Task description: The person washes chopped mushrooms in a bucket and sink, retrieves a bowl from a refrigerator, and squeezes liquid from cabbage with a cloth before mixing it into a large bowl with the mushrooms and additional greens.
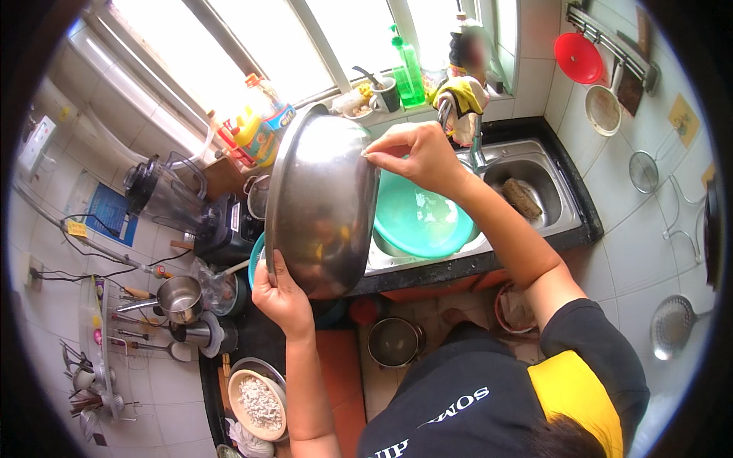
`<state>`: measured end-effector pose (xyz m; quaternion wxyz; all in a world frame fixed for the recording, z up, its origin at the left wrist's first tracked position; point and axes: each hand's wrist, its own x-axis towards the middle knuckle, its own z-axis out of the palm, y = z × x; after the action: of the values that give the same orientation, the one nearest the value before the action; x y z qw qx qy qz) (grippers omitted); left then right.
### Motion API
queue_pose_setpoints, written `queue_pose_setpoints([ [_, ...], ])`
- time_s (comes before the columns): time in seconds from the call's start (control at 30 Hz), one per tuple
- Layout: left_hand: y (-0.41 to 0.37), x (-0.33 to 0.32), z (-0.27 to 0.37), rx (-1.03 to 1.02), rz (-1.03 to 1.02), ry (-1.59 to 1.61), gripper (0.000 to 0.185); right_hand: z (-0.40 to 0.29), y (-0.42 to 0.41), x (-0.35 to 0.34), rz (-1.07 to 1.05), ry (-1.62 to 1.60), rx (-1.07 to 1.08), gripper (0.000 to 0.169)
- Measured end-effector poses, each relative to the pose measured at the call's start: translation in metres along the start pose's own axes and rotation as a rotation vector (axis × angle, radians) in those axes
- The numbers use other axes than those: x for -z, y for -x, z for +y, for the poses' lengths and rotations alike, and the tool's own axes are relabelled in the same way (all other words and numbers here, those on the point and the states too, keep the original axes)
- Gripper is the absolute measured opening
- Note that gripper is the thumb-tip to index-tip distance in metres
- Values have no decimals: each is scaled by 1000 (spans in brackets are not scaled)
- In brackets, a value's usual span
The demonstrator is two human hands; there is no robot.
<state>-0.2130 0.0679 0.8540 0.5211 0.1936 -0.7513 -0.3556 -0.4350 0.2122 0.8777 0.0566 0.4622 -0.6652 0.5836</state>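
Note:
A large stainless steel basin (326, 200) is tilted on its side, its outer bottom turned towards the sink. My left hand (283, 295) grips its rim at the lower left, thumb on the outside. My right hand (415, 157) is raised at the basin's bottom, thumb and forefinger pinched together on a tiny pale bit at the metal surface; what the bit is cannot be told. Behind and below the right hand, a turquoise plastic basin (424, 217) sits in the left bowl of the steel sink. A brown, rough cylindrical thing (521, 198) lies in the right sink bowl (550, 172).
A faucet (476, 151) with cloths (461, 103) over it stands behind the sink. Bottles, including a green pump bottle (408, 71), line the sill. A blender (177, 200) stands left. A bowl of whitish pieces (257, 403) is at lower left; a pot (395, 342) stands on the floor.

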Motion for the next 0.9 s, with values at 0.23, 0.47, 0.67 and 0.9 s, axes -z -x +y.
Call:
queue_pose_setpoints([
  [0.23,-6,-36,12,48,-56,-29,31,34,-21,19,15,127,111,9],
  [0.47,-11,-61,18,86,-28,-9,30,75,-35,26,-130,-625,-280,13],
  [0.67,-10,-69,26,87,19,-46,31,73,-36,35,-84,-223,99,10],
  [0.9,-8,-68,37,46,18,-106,35,78,-39,49,-212,-253,112,10],
])
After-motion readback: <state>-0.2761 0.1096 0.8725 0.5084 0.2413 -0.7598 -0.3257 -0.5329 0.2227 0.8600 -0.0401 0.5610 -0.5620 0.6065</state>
